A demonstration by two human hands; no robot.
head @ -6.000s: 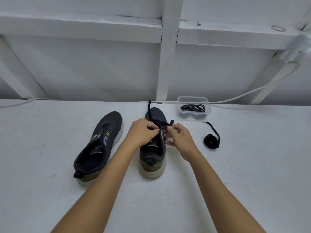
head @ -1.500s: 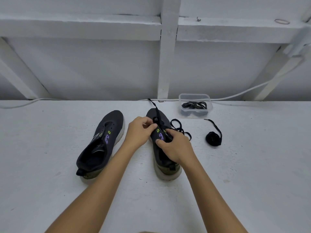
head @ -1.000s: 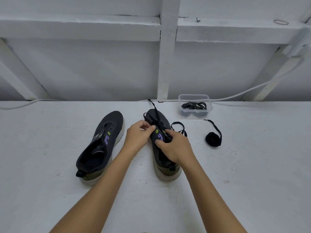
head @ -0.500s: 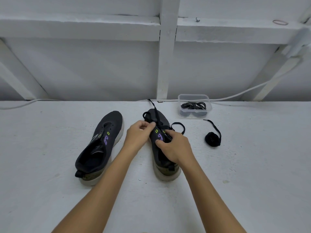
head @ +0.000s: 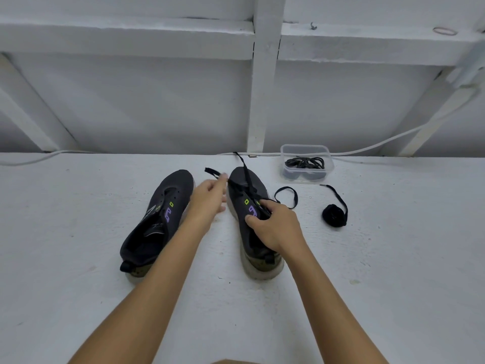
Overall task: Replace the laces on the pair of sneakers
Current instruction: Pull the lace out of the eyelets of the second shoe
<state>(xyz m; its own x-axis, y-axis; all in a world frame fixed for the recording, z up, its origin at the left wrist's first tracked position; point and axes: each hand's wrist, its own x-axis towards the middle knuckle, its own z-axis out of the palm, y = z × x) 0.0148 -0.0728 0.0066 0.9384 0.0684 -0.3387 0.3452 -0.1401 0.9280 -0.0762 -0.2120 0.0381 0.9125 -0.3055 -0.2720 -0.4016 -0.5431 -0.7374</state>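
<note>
Head view looks down on a white painted surface (head: 367, 258) backed by a white wall with a vertical post (head: 265, 74) at upper centre and a pale cable (head: 393, 139) running along the wall's foot. At centre frame stand two dark sneakers: the left sneaker (head: 162, 219) has no lace, and the right sneaker (head: 244, 185) is partly threaded with a black lace (head: 246, 174). The left hand (head: 207, 198), between the shoes, pinches one lace end at its fingertips, drawn out toward upper left. The right hand (head: 278, 227) lies over the right sneaker's tongue, fingers curled and pressing on the eyelet area. A lace loop (head: 286, 195) lies just right of that shoe. Further right sits a rolled black lace (head: 333, 219), and above it a clear plastic tub (head: 329, 164) holding more laces.
</note>
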